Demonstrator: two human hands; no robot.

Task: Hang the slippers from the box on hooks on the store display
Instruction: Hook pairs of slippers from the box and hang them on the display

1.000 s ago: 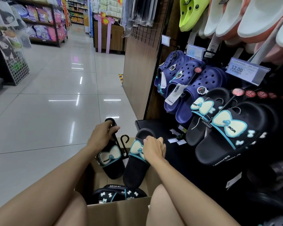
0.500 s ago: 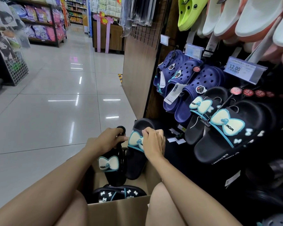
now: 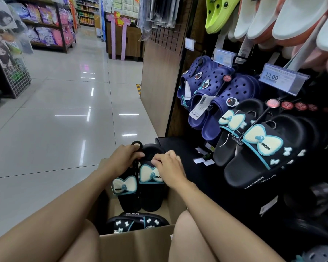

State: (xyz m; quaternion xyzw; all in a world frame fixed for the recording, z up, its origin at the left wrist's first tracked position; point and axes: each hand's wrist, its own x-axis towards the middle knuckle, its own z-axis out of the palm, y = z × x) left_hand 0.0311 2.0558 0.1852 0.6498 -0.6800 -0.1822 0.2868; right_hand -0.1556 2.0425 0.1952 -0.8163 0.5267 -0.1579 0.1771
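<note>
Two black slippers with cream bows hang side by side over the cardboard box [image 3: 133,244]. My left hand [image 3: 121,159] grips the black plastic hanger [image 3: 137,145] and the top of the left slipper [image 3: 126,193]. My right hand [image 3: 169,169] is closed on the upper part of the right slipper [image 3: 151,190]. Another pair of black slippers [image 3: 136,223] lies inside the box. On the display at the right, matching black bow slippers [image 3: 261,148] hang from a hook [image 3: 254,120].
Blue clogs [image 3: 216,91] hang above and left of the black ones, under a price tag [image 3: 280,78] reading 12.00. White and green shoes hang higher up. A wooden panel [image 3: 159,82] ends the display. Tiled aisle floor spreads to the left, with shelves beyond.
Both hands have brought the two slippers together, side by side, and lifted them a little higher above the box.
</note>
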